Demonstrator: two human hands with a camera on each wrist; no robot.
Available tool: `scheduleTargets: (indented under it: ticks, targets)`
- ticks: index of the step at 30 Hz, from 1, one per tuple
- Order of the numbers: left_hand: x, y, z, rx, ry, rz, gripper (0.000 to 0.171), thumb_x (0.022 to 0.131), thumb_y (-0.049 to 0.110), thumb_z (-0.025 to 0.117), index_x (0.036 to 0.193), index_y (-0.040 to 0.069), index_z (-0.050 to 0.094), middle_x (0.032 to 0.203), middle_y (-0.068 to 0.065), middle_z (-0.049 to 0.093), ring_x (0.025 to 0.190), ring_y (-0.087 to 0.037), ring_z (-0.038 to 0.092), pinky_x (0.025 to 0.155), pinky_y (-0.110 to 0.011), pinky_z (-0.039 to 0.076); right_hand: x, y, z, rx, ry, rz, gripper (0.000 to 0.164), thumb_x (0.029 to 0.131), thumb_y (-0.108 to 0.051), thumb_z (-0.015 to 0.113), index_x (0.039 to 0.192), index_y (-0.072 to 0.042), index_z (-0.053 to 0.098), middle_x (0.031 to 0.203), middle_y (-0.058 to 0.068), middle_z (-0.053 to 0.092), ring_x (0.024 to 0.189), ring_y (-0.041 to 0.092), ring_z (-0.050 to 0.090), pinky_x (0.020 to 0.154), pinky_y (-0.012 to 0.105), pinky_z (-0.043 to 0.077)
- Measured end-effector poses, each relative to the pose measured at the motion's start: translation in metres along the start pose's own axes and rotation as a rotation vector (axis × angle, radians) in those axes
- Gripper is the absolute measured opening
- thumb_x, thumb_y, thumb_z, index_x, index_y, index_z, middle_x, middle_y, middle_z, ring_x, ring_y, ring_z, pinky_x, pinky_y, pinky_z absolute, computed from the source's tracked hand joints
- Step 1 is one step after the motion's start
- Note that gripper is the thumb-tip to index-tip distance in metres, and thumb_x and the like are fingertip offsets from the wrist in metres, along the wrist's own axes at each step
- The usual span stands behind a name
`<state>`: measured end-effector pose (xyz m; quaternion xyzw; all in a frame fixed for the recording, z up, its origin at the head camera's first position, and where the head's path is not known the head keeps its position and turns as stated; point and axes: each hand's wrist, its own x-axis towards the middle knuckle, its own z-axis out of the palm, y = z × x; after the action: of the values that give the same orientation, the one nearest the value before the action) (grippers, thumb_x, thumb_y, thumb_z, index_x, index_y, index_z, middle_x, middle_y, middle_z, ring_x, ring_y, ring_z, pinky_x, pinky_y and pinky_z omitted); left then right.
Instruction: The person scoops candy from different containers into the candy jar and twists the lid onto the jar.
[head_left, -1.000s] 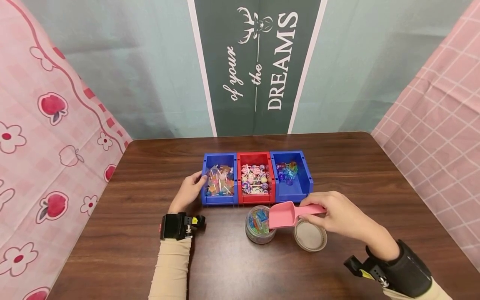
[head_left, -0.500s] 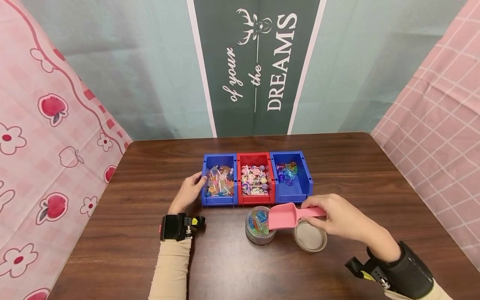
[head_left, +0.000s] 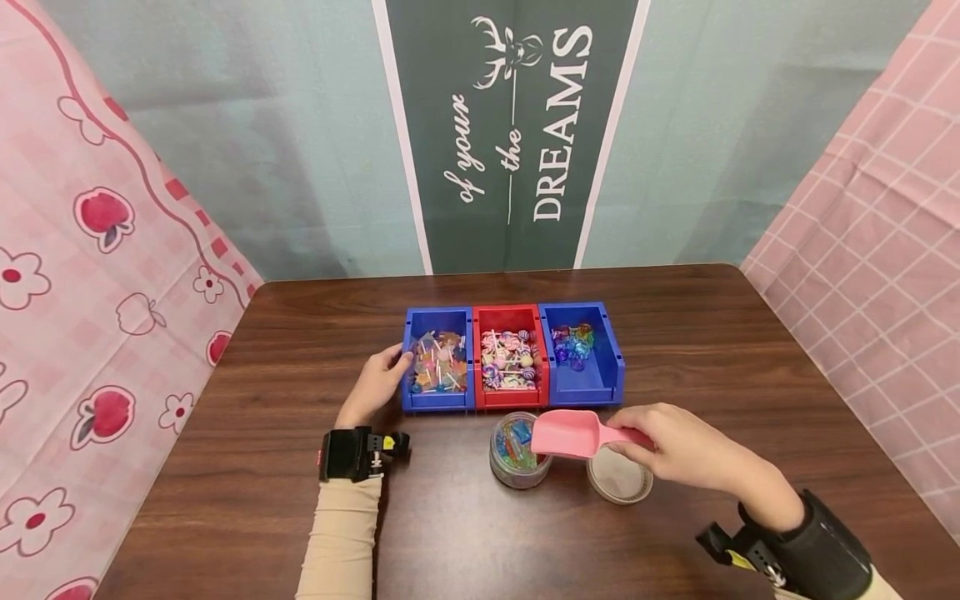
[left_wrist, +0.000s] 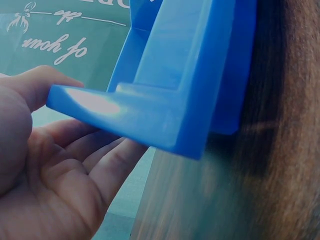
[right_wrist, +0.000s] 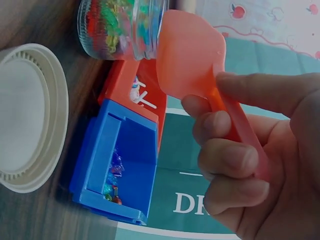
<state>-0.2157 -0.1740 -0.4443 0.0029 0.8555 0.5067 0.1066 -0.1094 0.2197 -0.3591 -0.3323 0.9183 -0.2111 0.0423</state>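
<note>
My left hand (head_left: 373, 385) grips the side wall of the left blue bin (head_left: 437, 402), thumb on one side of the wall and fingers on the other in the left wrist view. This bin holds translucent pieces and little sticks. In my right hand (head_left: 678, 443) is a pink scoop (head_left: 566, 434), held by its handle with curled fingers. Its blade hangs over the right part of a clear jar (head_left: 519, 477), which contains colourful translucent pieces. Whether the scoop touches the jar rim cannot be told. From the right wrist view, the scoop (right_wrist: 187, 52) shows no load.
A red bin (head_left: 512, 400) with tiny lollipops joins the left bin. Beyond it, a right blue bin (head_left: 581, 387) has shiny coloured pieces toward its back. A round pale lid (head_left: 619, 482) lies on the brown table (head_left: 450, 533), partly under the right hand. Curtains surround the table.
My right hand has shifted slightly toward me, and the scoop's blade has tilted and edged left over the jar. The left hand and the bins stay put.
</note>
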Motion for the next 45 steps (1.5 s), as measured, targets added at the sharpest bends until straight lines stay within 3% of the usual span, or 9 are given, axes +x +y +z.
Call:
scheduleTargets:
  ticks: [10, 21, 28, 34, 45]
  targets:
    - [0.000, 0.001, 0.001, -0.008, -0.004, -0.017, 0.050, 0.104, 0.027, 0.039, 0.147, 0.002, 0.036, 0.143, -0.023, 0.050, 0.122, -0.032, 0.054, 0.111, -0.051, 0.041, -0.002, 0.005, -0.003, -0.092, 0.092, 0.041, 0.016, 0.083, -0.014, 0.072, 0.099, -0.009, 0.070, 0.085, -0.008, 0.069, 0.072, -0.002, 0.051, 0.062, 0.021, 0.048]
    - [0.000, 0.001, 0.001, -0.013, 0.014, 0.002, 0.048, 0.104, 0.026, 0.040, 0.145, 0.001, 0.040, 0.138, -0.023, 0.055, 0.116, -0.029, 0.057, 0.107, -0.049, 0.045, 0.005, 0.009, -0.004, -0.079, 0.210, 0.179, 0.016, 0.085, -0.015, 0.070, 0.094, -0.003, 0.070, 0.061, -0.009, 0.049, 0.058, -0.002, 0.037, 0.054, 0.017, 0.034]
    - [-0.002, 0.003, 0.000, -0.010, 0.013, 0.009, 0.049, 0.104, 0.025, 0.041, 0.145, -0.001, 0.039, 0.139, -0.024, 0.053, 0.118, -0.031, 0.056, 0.108, -0.050, 0.044, 0.011, 0.011, -0.004, -0.052, 0.185, 0.314, 0.023, 0.089, -0.014, 0.066, 0.100, 0.006, 0.066, 0.060, -0.002, 0.043, 0.055, 0.006, 0.036, 0.050, 0.018, 0.031]
    - [-0.001, 0.002, 0.002, -0.025, 0.037, 0.006, 0.048, 0.103, 0.026, 0.042, 0.143, -0.001, 0.042, 0.137, -0.024, 0.055, 0.117, -0.030, 0.057, 0.107, -0.049, 0.045, 0.020, 0.014, -0.002, -0.052, 0.194, 0.373, 0.024, 0.090, -0.013, 0.064, 0.100, 0.009, 0.065, 0.060, 0.001, 0.046, 0.054, 0.010, 0.039, 0.047, 0.020, 0.029]
    - [-0.001, 0.002, 0.003, -0.063, 0.057, -0.044, 0.050, 0.102, 0.027, 0.042, 0.144, -0.001, 0.041, 0.143, -0.024, 0.049, 0.122, -0.032, 0.052, 0.111, -0.051, 0.041, 0.039, 0.018, 0.000, -0.093, 0.198, 0.468, 0.020, 0.089, -0.015, 0.060, 0.076, 0.001, 0.062, 0.054, -0.002, 0.036, 0.051, 0.014, 0.036, 0.047, 0.025, 0.024]
